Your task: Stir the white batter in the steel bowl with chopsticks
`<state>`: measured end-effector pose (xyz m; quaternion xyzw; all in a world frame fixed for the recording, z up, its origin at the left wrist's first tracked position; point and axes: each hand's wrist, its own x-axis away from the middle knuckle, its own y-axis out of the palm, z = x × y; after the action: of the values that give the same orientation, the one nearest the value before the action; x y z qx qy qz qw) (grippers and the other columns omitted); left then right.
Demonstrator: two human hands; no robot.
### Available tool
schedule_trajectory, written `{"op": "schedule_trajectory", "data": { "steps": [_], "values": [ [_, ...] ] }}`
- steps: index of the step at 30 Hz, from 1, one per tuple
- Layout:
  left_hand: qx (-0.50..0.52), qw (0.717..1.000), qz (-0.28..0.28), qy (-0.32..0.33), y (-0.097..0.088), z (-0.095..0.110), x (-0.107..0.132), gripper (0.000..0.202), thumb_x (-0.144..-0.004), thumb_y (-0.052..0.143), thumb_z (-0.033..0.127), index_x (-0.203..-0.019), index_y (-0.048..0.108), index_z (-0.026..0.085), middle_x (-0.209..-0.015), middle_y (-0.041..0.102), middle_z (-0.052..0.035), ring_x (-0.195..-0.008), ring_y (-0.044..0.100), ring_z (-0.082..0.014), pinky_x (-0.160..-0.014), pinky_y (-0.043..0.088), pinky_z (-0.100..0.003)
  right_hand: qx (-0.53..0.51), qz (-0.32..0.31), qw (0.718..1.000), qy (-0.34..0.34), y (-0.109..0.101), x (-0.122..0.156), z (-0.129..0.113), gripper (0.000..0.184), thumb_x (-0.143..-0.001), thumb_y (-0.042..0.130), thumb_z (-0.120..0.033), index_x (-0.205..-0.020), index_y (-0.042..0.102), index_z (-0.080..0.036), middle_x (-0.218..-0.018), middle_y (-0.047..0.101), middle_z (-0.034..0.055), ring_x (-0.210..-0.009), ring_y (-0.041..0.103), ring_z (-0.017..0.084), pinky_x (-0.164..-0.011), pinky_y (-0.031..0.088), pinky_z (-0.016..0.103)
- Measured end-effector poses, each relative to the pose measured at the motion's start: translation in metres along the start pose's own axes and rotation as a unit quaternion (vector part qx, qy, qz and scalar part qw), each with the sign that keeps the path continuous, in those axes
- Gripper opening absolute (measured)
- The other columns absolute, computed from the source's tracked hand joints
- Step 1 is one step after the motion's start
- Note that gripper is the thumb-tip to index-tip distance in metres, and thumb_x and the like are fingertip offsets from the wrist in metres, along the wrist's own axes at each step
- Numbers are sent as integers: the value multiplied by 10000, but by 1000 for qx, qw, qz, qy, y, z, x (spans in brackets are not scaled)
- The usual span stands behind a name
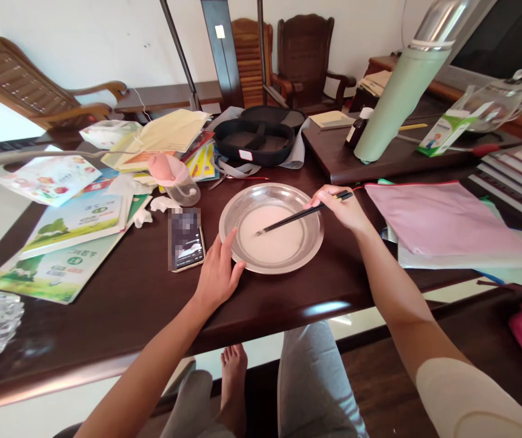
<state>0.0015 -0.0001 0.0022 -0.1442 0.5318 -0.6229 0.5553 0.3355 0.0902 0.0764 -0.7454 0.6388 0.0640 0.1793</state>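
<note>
Sleeve: pale cloth on the person's right arm, nearest the lens, between four and five o'clock from the metal bowl; gray trousers fill the view near six.
Bowl: sits at the clock's center on a dark wooden counter, pale contents spread across its base.
Right hand: between two and three o'clock, grip clamped on dark chopsticks, tips down in the bowl.
Left hand: between seven and eight o'clock, thumb and forefinger apart at the rim; the rest of the grip is hidden, so one cannot tell whether it clamps.
Phone: lies near the left hand at nine o'clock, screen partly blurred.
Surroundings: clear cup at ten, black case at twelve, green flask between one and two, pink folder at three.
</note>
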Motion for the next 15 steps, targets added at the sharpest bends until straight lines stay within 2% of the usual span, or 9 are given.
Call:
{"op": "schedule_trajectory", "data": {
  "steps": [4, 6, 8, 12, 15],
  "values": [
    [-4, 1000, -3, -2, 1, -1, 1, 723, -1075, 276, 584, -1622, 324, 116, -1545, 496, -282, -1464, 473, -397, -1153, 427, -565, -8, 101, 995, -14, -11, -3, 6, 507, -832, 721, -700, -598, 688, -252, -640, 765, 26, -695, 765, 223, -818, 607, 385],
    [-8, 1000, -6, -2, 1, -1, 1, 725, -1075, 269, 586, -1626, 316, 118, -1549, 492, -284, -1469, 469, -399, -1154, 423, -574, -21, 124, 992, -14, -15, -4, 10, 548, -847, 693, -713, -544, 655, -258, -582, 731, 29, -669, 754, 230, -784, 609, 391],
    [-7, 1000, -4, 0, 1, -1, 1, 723, -1075, 267, 587, -1632, 308, 127, -1553, 490, -279, -1475, 465, -397, -1159, 420, -575, -32, 105, 994, -10, -15, -3, 12, 564, -852, 684, -715, -521, 646, -260, -564, 719, 34, -673, 753, 234, -751, 607, 384],
    [-4, 1000, 4, 4, 0, 0, 0, 720, -1074, 270, 592, -1630, 314, 136, -1532, 511, -267, -1474, 470, -390, -1155, 430, -560, -30, 8, 1000, 4, -4, -1, 8, 495, -829, 726, -697, -614, 719, -251, -643, 766, 32, -710, 770, 225, -761, 604, 361],
    [-4, 1000, 2, 0, 0, 0, 0, 717, -1074, 267, 595, -1631, 314, 148, -1525, 520, -257, -1467, 479, -385, -1154, 432, -557, -16, 4, 1000, 7, 1, -1, 4, 489, -796, 742, -720, -660, 732, -251, -690, 788, 28, -741, 780, 227, -816, 612, 373]
  ]
}}
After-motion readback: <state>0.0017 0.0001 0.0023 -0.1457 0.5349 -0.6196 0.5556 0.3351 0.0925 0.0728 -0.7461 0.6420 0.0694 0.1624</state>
